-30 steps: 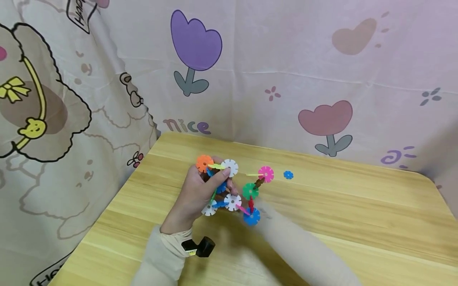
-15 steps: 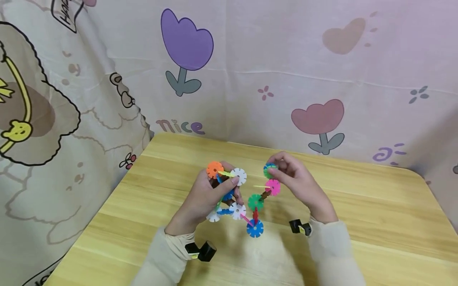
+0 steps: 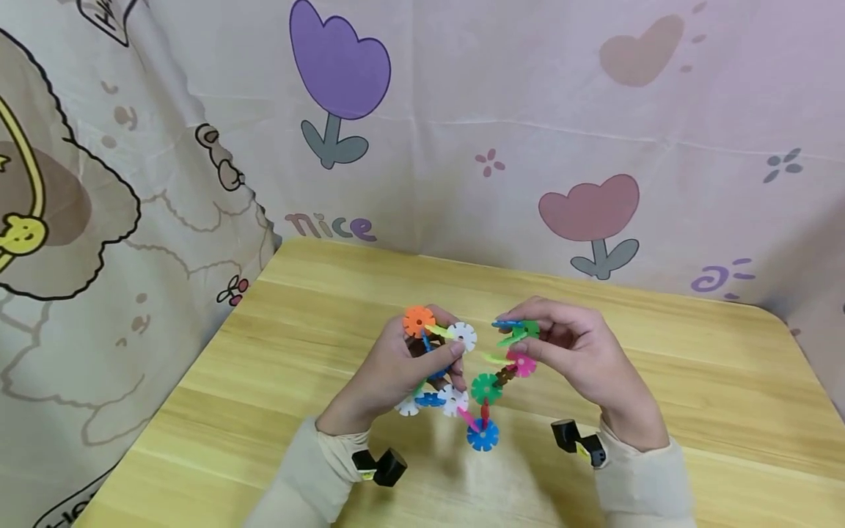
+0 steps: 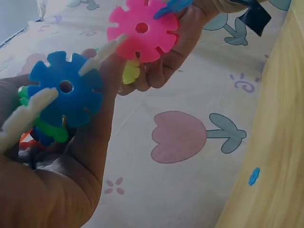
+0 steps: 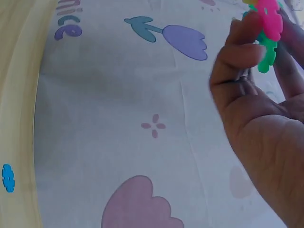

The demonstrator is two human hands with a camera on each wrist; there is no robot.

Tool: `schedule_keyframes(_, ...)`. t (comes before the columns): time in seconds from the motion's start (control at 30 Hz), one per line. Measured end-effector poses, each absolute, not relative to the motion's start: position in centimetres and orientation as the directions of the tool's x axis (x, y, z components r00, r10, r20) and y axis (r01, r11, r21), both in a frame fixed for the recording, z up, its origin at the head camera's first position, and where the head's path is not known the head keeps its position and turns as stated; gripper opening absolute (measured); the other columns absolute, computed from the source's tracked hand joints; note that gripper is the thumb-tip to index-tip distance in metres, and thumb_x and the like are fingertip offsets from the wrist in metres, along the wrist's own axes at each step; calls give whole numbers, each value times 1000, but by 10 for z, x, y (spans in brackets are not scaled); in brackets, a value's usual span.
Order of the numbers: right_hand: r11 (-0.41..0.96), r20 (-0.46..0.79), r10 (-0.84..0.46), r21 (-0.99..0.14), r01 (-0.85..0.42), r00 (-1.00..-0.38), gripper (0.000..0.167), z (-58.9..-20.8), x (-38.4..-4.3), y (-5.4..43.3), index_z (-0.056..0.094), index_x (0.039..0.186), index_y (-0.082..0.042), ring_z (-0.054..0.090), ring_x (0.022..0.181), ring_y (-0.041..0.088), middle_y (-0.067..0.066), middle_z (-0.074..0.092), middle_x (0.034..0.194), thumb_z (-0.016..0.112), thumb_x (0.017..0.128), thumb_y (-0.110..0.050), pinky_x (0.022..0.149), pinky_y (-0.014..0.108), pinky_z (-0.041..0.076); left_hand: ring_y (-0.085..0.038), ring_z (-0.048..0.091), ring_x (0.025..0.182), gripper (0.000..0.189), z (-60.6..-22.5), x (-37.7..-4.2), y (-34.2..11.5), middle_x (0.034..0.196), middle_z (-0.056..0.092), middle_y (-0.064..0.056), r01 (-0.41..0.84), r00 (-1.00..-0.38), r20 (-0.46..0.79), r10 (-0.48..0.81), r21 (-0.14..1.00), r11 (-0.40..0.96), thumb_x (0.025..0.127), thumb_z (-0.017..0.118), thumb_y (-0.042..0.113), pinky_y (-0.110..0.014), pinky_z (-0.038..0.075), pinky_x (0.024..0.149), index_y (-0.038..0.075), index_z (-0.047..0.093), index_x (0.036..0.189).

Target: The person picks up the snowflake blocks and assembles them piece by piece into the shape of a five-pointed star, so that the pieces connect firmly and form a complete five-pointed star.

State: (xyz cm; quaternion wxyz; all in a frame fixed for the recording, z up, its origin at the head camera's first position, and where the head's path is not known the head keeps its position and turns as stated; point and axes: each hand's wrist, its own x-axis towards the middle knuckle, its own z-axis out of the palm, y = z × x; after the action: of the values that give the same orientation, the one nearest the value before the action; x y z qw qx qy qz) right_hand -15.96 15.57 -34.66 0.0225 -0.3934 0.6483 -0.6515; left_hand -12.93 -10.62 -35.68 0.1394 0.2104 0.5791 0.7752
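Notched plastic discs of several colours are slotted together into a bent chain. My left hand (image 3: 396,374) grips the cluster at its left end, with an orange disc (image 3: 419,322) and a white disc (image 3: 464,336) above the thumb. From there the chain dips to a blue disc (image 3: 483,435) and climbs through a green disc (image 3: 486,389) to a pink disc (image 3: 523,364). My right hand (image 3: 587,352) pinches another green disc (image 3: 529,330) just above the pink one, with a blue disc seen edge-on (image 3: 507,323) beside it. Fingers partly hide the held pieces.
A loose blue disc (image 4: 254,176) lies on the wooden table (image 3: 317,293); in the head view it is out of sight. Behind the table hangs a printed curtain (image 3: 475,81), and another covers the left side. Each wrist carries a small black camera (image 3: 389,467).
My right hand has come out from behind the chain and now pinches the green disc at its upper right end. Both hands and the chain have shifted slightly right and down in view.
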Motion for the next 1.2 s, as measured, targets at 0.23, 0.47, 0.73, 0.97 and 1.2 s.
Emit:
schedule_keyframes(0.23,-71,488,-583,-827,-558,-649,32,-343,-159,150,72,118,2,67,93,24,12,74,111,68,91,17,80,28,57,-21,72,68,24,-358,-129,-104,84,66,-12,0,-854,165,494,949,-316,101,63,-1,-40,64,76,-1,52,121)
schedule_keyframes(0.47,-56,479,-625,-816,-576,-617,35,-341,-161,151,72,121,1,56,69,16,9,69,107,63,92,19,49,28,44,-21,72,68,21,-360,-131,-104,83,67,-11,1,-852,156,499,955,-296,102,60,-1,-39,64,75,-1,51,121)
schedule_keyframes(0.73,-59,497,-625,-799,-598,-602,37,-341,-163,149,74,119,3,60,86,23,10,68,104,54,95,22,68,28,53,-20,73,68,18,-360,-131,-103,83,67,-10,18,-847,162,507,961,-277,102,60,0,-33,63,68,0,52,119)
schedule_keyframes(0.97,29,402,-519,-874,-485,-755,28,-337,-154,142,67,121,-3,66,69,22,10,69,93,65,96,10,60,27,57,-20,72,69,15,-362,-131,-104,83,67,-11,46,-840,194,506,956,-290,102,61,0,-38,64,71,4,53,115)
schedule_keyframes(1.2,-11,338,-424,-929,-369,-840,17,-331,-147,137,66,113,3,65,78,18,10,68,94,66,97,8,72,24,57,-20,73,68,14,-360,-129,-101,83,66,-14,111,-843,236,483,955,-274,101,60,-3,-46,64,75,-1,52,113)
